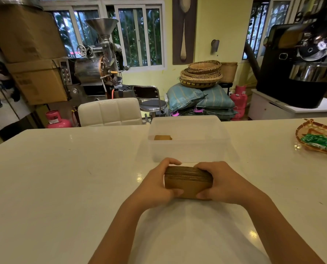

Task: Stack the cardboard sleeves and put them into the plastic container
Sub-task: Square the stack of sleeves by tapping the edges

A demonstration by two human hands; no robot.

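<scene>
sleeves (188,181): matt brown cardboard (ridged edges) | container (187,149): translucent plastic | table (63,178): glossy white

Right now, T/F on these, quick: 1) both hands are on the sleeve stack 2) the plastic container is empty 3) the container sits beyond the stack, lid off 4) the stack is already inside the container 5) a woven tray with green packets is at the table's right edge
1) True. The left hand and right hand clamp the stack of cardboard sleeves from either side.
2) False. The plastic container already holds some brown sleeves at its far left.
3) True. It stands just beyond the stack with no lid on it.
4) False. The stack is held on the near side of the container, outside it, over the white table.
5) True. The woven tray holds green packets.
</scene>
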